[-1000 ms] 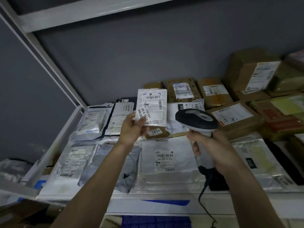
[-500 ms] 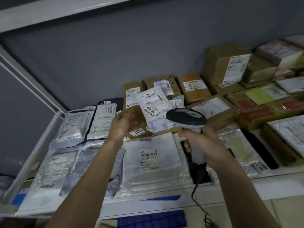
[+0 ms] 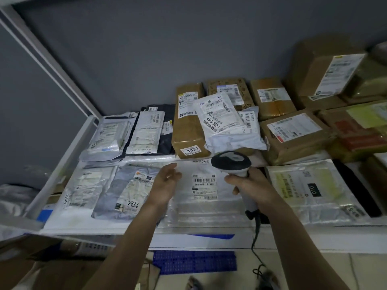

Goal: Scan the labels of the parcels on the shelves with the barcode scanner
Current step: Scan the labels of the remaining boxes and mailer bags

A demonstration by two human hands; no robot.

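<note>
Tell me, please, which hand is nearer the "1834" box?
Left. The left hand hovers open just below the "1834" box; the right hand, gripping the scanner, sits farther right.

My right hand (image 3: pixel 249 185) covers the middle of the barcode scanner (image 3: pixel 231 162) grip; its window faces away from me. Cable (image 3: pixel 254 243) runs off the bottom edge. Left hand (image 3: pixel 165 182) hides part of the clear mailer (image 3: pixel 201 185) beneath it. Small print on the white pouch (image 3: pixel 219 116) too fine to read beyond "45-6-5621". Tall carton (image 3: pixel 326 74) and the boxes past it cut off at the right edge, blurred. Lower shelf contents at bottom left dark, indistinct.
</note>
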